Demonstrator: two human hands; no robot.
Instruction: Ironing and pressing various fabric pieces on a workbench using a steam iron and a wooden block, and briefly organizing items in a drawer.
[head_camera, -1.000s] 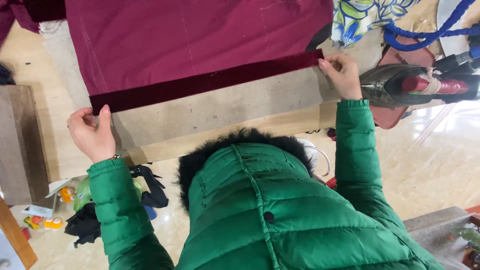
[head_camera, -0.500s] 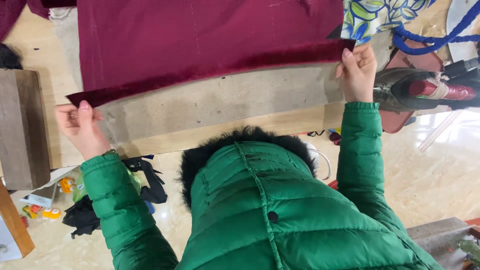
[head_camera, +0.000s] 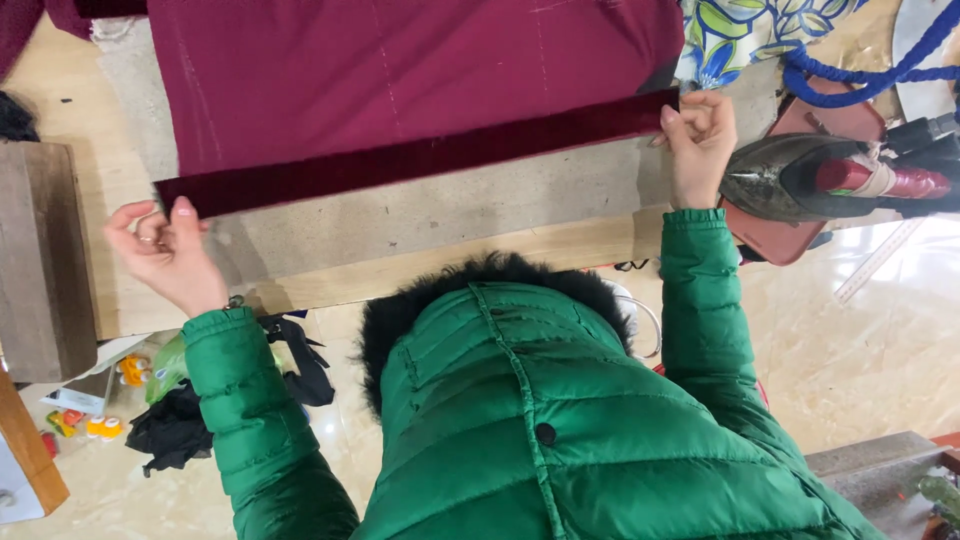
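Maroon cloth (head_camera: 400, 90) hem is pinched at opposite ends by left hand (head_camera: 165, 250) and right hand (head_camera: 698, 140), arms spread wide.

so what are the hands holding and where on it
Both hold the maroon fabric by its folded dark hem: left hand pinches the hem's left end, right hand its right end.

A pale wooden worktable (head_camera: 60, 90) is topped with a grey felt pad (head_camera: 450, 205). Maroon fabric with a folded dark hem (head_camera: 400, 80) is spread on the pad. A dark clothes iron (head_camera: 790, 180) is parked on a reddish rest at the table's end.
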